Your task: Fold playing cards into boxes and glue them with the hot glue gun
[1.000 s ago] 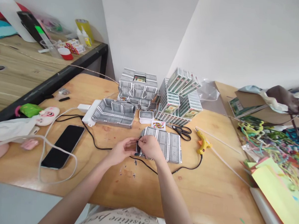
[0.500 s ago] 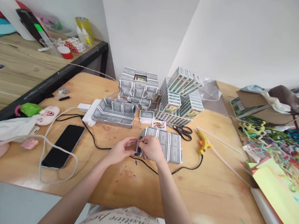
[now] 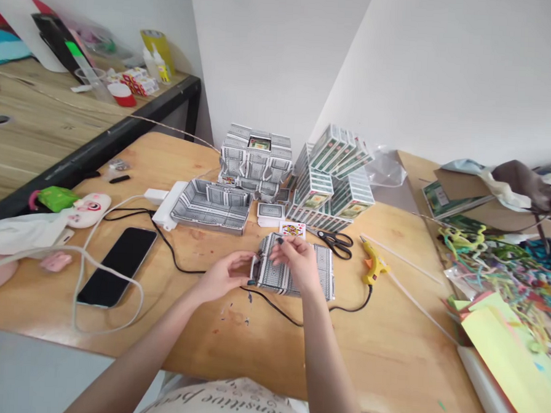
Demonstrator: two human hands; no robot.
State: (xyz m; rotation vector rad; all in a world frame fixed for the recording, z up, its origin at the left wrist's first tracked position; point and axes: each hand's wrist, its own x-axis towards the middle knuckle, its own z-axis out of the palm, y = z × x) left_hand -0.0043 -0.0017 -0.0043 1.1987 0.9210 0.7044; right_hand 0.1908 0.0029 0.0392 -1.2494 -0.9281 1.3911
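Patterned playing-card panel (image 3: 313, 271) lies mid-tabletop, flat and unfolded; your left hand (image 3: 223, 276) pinches its end, your right hand (image 3: 295, 260) presses open-fingered on top.

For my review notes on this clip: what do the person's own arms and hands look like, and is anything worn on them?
Both forearms are bare, with no sleeves, watch or bracelets visible. The left hand and right hand wear no gloves; the fingernails look dark-painted. A light top with cursive lettering shows at the bottom edge.

Bare counter (image 3: 388, 354) lay open across the lower centre and lower right of the frame. Above centre, card-box stacks (image 3: 336, 179) and a card tray (image 3: 211, 206) blocked the way. Scissors (image 3: 336, 242) and a glue gun (image 3: 373, 261) crowded the right; a phone (image 3: 118, 266) and black cable (image 3: 180, 263) the left.
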